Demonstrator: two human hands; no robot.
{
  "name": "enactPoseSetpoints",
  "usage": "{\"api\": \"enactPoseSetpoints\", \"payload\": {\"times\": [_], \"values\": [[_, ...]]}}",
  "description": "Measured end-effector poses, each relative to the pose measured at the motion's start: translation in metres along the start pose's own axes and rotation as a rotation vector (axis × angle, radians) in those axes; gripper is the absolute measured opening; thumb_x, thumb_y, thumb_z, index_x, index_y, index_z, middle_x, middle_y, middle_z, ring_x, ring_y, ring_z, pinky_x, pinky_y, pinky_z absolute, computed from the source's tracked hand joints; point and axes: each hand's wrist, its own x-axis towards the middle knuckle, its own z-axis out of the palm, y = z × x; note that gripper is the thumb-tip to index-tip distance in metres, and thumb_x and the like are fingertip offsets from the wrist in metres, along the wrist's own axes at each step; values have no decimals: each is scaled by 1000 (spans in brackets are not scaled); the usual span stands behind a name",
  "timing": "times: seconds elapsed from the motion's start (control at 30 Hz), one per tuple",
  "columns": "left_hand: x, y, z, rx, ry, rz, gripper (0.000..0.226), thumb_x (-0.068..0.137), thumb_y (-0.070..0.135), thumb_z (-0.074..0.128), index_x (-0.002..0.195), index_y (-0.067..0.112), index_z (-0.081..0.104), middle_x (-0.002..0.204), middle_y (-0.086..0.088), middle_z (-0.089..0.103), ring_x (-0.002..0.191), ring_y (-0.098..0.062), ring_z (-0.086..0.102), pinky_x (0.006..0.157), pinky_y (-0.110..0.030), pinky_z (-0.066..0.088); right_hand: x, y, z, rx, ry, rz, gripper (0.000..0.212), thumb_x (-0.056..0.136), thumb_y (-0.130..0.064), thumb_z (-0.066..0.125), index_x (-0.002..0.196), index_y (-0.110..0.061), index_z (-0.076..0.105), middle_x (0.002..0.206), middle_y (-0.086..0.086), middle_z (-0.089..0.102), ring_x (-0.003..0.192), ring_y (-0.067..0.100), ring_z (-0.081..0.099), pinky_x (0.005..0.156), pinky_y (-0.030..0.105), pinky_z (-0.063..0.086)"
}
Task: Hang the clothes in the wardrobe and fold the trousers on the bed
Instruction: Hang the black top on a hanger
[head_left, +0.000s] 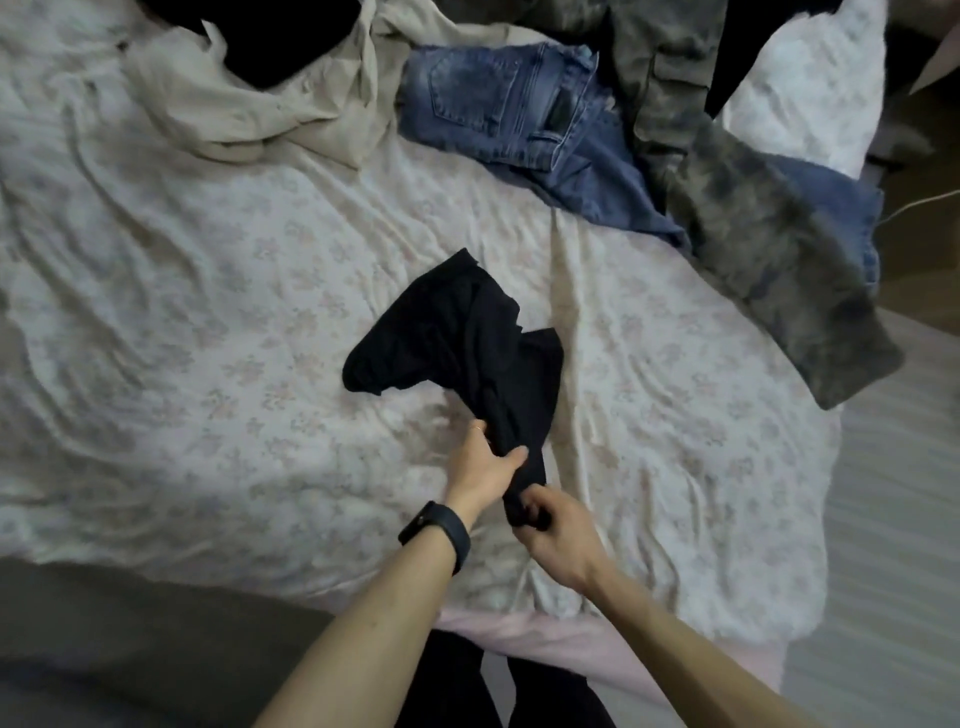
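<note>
While both hands held its near end, the black garment (467, 338) lay on the bed (208, 312), its long axis running away from the person and slightly leftward. The left hand (483, 470) pinched the cloth just beyond the right hand (558, 530), whose fingers were curled round the bunched tip; the bulk lay ahead of both hands

Both bare forearms reach forward side by side; the left hand (485, 467) and right hand (558, 530) each pinch a crumpled black cloth garment (467, 338), fingers curled.
</note>
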Motion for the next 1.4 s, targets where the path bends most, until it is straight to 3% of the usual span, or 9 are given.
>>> {"api": "enactPoseSetpoints", "payload": {"times": [0.3, 0.53, 0.67, 0.77, 0.9, 1.03, 1.23, 1.3, 1.4], "values": [[-54, -103, -40, 222, 161, -197, 28, 98, 29, 62, 123, 17, 63, 118, -1, 68, 104, -21, 62, 82, -27, 46, -4, 28, -16, -137, -297, 247, 24, 93, -34, 65, 115, -24, 68, 103, -6, 70, 86, 14, 64, 86, 30, 53], [-48, -131, -86, 547, 136, -219, 35, 96, 33, 62, 128, 22, 54, 130, -4, 55, 110, -27, 60, 89, -38, 53, 64, -5, -13, -88, -18, 229, 77, 92, -49, 63, 153, -19, 28, 155, 8, 37, 125, 31, 56, 99, 40, 49], [-23, -95, -79, 392, 167, -6, 46, 96, 38, 61, 137, 25, 47, 135, -3, 49, 117, -26, 56, 94, -43, 52, 105, -14, -5, 305, 86, 299, 108, 84, -50, 75, 156, -45, -6, 139, -9, 42, 96, 30, 71, 70, 40, 62], [-3, -66, -75, 138, 181, 72, 53, 93, 44, 65, 139, 25, 47, 137, -1, 52, 121, -21, 55, 100, -39, 49, 125, -27, 2, 390, 56, 331, 84, 93, -31, 72, 157, -36, 18, 107, -1, 65, 67, 18, 66, 54, 28, 54], [24, -35, -82, -153, 132, -25, 75, 87, 60, 67, 147, 25, 37, 135, 2, 53, 118, -19, 56, 98, -34, 48, 114, -37, 23, 136, -32, 253, 13, 97, -33, 63, 96, -21, 67, 87, 1, 72, 66, 17, 63, 68, 36, 56], [35, -30, -97, -190, 49, -116, 91, 86, 60, 68, 157, 26, 22, 155, -6, 40, 134, -30, 49, 102, -46, 50, 89, -41, 49, 79, 72, 178, 13, 96, -32, 61, 104, -21, 63, 109, 0, 68, 89, 17, 66, 90, 38, 55], [40, -52, -110, -44, -3, -116, 71, 89, 56, 66, 147, 23, 40, 140, -4, 56, 126, -23, 56, 112, -43, 42, 128, -6, 34, 290, 267, 450, 99, 75, -62, 74, 149, -52, 10, 156, 12, 20, 121, 43, 58, 93, 57, 56], [41, -56, -111, -85, -15, -106, 72, 87, 59, 65, 145, 26, 41, 137, -3, 58, 124, -23, 57, 111, -45, 43, 150, 14, 28, 250, 222, 423, 72, 68, -70, 71, 129, -70, 33, 143, 13, 41, 103, 39, 68, 85, 53, 60], [36, -51, -114, -110, 26, -30, 68, 90, 57, 64, 146, 31, 36, 126, 0, 61, 119, -21, 58, 108, -43, 46, 144, -9, 20, 53, 258, 290, 20, 86, -49, 69, 104, -43, 63, 123, 11, 61, 95, 21, 65, 87, 34, 52]]}}
